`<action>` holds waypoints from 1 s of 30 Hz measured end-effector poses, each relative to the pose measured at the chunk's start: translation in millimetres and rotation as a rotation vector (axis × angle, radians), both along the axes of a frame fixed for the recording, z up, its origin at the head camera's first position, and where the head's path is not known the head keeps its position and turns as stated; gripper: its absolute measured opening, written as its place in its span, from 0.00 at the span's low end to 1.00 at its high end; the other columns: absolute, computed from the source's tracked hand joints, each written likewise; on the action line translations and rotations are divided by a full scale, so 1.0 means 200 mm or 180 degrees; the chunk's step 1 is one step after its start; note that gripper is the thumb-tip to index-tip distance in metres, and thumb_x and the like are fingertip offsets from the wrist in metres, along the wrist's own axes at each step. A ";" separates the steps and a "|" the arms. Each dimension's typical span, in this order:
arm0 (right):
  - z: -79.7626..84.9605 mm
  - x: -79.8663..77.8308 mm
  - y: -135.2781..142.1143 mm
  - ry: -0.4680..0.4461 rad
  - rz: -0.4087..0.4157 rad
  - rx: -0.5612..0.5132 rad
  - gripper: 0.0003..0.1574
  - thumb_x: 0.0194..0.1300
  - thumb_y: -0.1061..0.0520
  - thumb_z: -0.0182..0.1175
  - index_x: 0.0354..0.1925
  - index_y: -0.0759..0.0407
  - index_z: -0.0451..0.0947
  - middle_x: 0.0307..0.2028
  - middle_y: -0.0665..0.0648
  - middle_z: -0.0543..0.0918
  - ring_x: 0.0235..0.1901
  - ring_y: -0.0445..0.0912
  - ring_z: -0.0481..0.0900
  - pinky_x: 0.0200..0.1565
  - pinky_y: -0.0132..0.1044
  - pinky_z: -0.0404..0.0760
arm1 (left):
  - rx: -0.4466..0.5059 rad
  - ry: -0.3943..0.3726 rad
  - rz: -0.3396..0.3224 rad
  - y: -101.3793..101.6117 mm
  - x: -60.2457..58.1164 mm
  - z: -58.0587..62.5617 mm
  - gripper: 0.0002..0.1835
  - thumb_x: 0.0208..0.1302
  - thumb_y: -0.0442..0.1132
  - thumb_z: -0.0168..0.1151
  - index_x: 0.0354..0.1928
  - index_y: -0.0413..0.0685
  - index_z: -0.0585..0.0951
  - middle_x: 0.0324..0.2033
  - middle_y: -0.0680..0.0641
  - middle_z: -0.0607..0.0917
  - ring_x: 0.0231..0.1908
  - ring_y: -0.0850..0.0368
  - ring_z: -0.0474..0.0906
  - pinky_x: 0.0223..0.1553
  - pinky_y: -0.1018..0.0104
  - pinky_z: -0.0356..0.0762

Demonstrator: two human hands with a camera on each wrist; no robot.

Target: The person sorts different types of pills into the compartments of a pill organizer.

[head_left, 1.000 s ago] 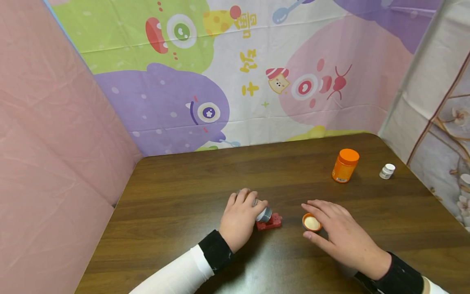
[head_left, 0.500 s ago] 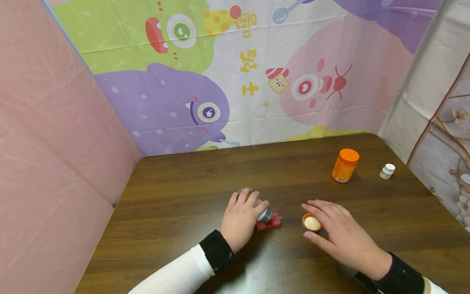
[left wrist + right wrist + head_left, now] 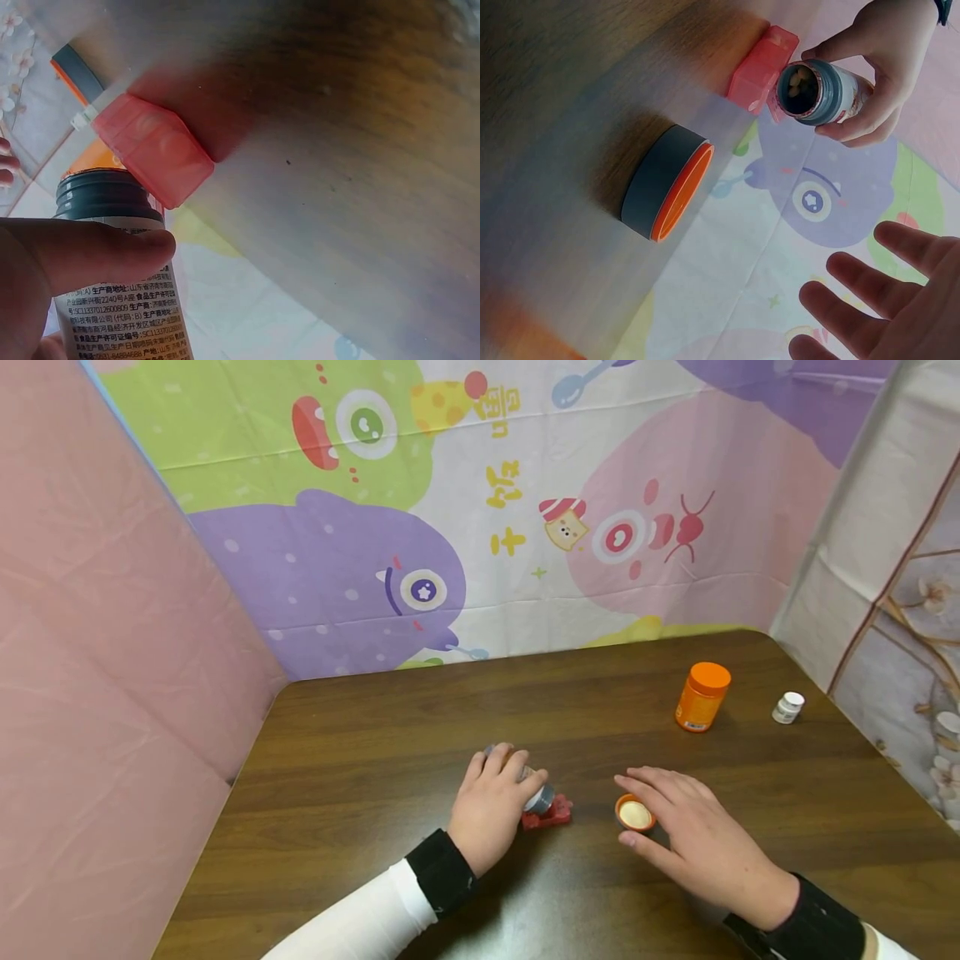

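Observation:
My left hand (image 3: 491,806) grips an uncapped supplement bottle (image 3: 536,797) with a grey neck, tilted with its mouth toward a red translucent pill box (image 3: 555,813). In the right wrist view, several pale tablets (image 3: 797,79) show inside the bottle's mouth, right beside the pill box (image 3: 761,71). Printed text covers the bottle's label (image 3: 124,307) in the left wrist view, where the thumb crosses it. My right hand (image 3: 705,839) has its fingers extended around a dark screw cap (image 3: 635,815), which lies with its orange-rimmed inside facing up. That hand holds nothing.
An orange jar (image 3: 702,697) with an orange lid stands at the back right of the brown table (image 3: 360,752). Farther right is a small white bottle (image 3: 788,707). A cartoon-printed cloth (image 3: 517,602) hangs behind the table's far edge.
The head view has shifted very slightly, so everything appears a little to the left. Both hands, the tilted bottle, the pill box and the cap otherwise keep their places.

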State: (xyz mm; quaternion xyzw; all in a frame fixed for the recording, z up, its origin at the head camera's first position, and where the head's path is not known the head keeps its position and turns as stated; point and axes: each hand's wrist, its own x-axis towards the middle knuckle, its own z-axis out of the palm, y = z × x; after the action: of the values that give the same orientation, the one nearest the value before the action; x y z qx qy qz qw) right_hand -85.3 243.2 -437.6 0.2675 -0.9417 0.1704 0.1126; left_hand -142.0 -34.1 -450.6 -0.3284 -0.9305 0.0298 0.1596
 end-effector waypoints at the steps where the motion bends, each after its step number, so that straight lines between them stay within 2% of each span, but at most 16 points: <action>1: 0.00 0.00 0.00 0.0001 -0.0003 0.0002 0.39 0.66 0.32 0.54 0.66 0.52 0.68 0.63 0.56 0.70 0.60 0.49 0.63 0.60 0.57 0.60 | -0.0002 0.0007 -0.0002 0.00 0.00 0.00 0.30 0.53 0.36 0.73 0.58 0.67 0.78 0.58 0.50 0.74 0.61 0.49 0.56 0.60 0.47 0.62; 8: 0.01 0.00 0.00 0.0018 0.0030 -0.0009 0.38 0.65 0.35 0.58 0.65 0.53 0.69 0.62 0.58 0.71 0.59 0.52 0.65 0.59 0.59 0.61 | -0.0016 0.0062 -0.0025 0.00 0.00 0.01 0.29 0.53 0.35 0.73 0.58 0.66 0.79 0.57 0.50 0.74 0.61 0.49 0.56 0.60 0.47 0.63; 21: 0.01 0.01 0.00 0.0020 0.0025 0.0005 0.38 0.65 0.35 0.57 0.65 0.53 0.69 0.62 0.57 0.71 0.59 0.52 0.64 0.59 0.59 0.61 | -0.0036 0.0129 -0.0018 0.00 0.00 0.01 0.29 0.51 0.36 0.74 0.57 0.67 0.79 0.57 0.51 0.75 0.61 0.49 0.56 0.60 0.48 0.63; 30: 0.01 0.01 -0.01 0.0044 0.0011 0.0010 0.38 0.64 0.37 0.60 0.65 0.53 0.68 0.62 0.57 0.70 0.59 0.52 0.64 0.59 0.58 0.61 | -0.0097 0.0167 -0.0049 0.01 0.00 0.01 0.31 0.49 0.37 0.75 0.57 0.67 0.79 0.57 0.51 0.74 0.61 0.49 0.56 0.60 0.46 0.64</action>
State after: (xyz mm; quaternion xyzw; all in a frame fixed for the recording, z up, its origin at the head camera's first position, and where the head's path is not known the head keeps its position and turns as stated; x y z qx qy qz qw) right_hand -83.9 242.1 -436.5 0.2705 -0.9407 0.1673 0.1183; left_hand -142.0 -33.0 -449.6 -0.3372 -0.9228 0.0513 0.1793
